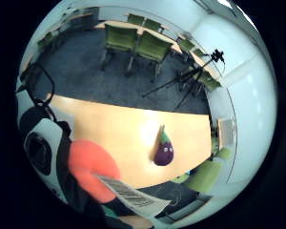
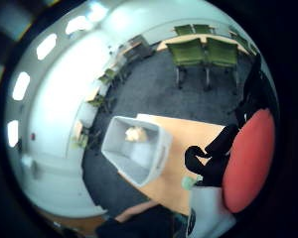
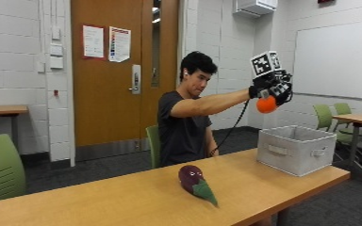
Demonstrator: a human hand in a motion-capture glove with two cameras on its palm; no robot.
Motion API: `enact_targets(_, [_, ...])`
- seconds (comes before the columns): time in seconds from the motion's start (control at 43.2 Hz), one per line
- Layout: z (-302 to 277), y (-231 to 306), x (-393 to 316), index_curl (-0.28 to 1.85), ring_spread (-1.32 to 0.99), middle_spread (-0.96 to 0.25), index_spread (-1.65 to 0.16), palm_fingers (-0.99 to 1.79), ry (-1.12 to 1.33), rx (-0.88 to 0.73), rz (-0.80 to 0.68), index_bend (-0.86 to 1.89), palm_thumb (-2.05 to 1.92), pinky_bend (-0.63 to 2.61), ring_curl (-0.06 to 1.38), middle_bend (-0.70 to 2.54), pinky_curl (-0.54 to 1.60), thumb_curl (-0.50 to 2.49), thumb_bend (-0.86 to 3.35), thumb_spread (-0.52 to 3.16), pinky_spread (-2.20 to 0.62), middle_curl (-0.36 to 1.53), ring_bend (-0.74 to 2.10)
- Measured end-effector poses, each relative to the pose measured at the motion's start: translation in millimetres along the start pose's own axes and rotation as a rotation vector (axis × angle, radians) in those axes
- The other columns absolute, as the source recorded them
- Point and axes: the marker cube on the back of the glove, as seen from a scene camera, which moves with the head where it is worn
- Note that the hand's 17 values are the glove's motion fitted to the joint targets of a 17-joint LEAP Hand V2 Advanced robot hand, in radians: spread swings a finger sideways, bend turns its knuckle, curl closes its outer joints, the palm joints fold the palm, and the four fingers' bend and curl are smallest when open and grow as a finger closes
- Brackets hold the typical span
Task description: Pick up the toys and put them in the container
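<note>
While your right hand (image 3: 271, 89) is gripping the orange toy (image 3: 266, 104) high above the table (image 3: 105, 197), the bin (image 3: 296, 149) is sitting below and slightly beyond it.

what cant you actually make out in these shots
- Inside of the container: outside view shows only its walls; thumb side palm view shows one pale item in it, too small to identify.
- Orange toy: the gloved right hand covers its top in the outside view; both palm views cut it off at the edge.
- Its paper tag: print too blurred to read.
- Eggplant toy: its face is turned away in the outside view.
</note>
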Motion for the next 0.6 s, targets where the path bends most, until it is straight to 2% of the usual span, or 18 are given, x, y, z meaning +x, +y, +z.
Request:
enact_targets(0.278, [-6,-10,-197,1.48,-0.4,-0.37,-0.49,1.13,-0.137,0.031,-0.344,0.3,0.62,0.89,0.52,0.97,0.44,0.89,0.31,0.8,-0.45,0.69,1.23])
enact_targets(0.347, [4,-10,-233,1.51,-0.4,-0.37,-0.49,1.12,-0.131,0.011,-0.313,0.28,0.61,0.89,0.52,0.97,0.44,0.91,0.31,0.8,-0.46,0.7,1.23])
enact_targets(0.44, [29,-18,-250,1.55,-0.4,-0.36,-0.5,1.12,0.032,0.011,-0.221,0.26,0.6,0.89,0.52,0.97,0.44,0.95,0.31,0.8,-0.45,0.7,1.23])
enact_targets(0.509, [44,-16,-261,1.58,-0.4,-0.36,-0.5,1.13,0.099,0.006,-0.268,0.25,0.59,0.89,0.52,0.97,0.44,0.98,0.31,0.8,-0.46,0.7,1.24])
enact_targets(0.602, [62,-5,-274,1.61,-0.39,-0.36,-0.49,1.12,0.037,-0.089,-0.359,0.23,0.57,0.89,0.52,0.97,0.44,1.01,0.31,0.8,-0.45,0.71,1.24])
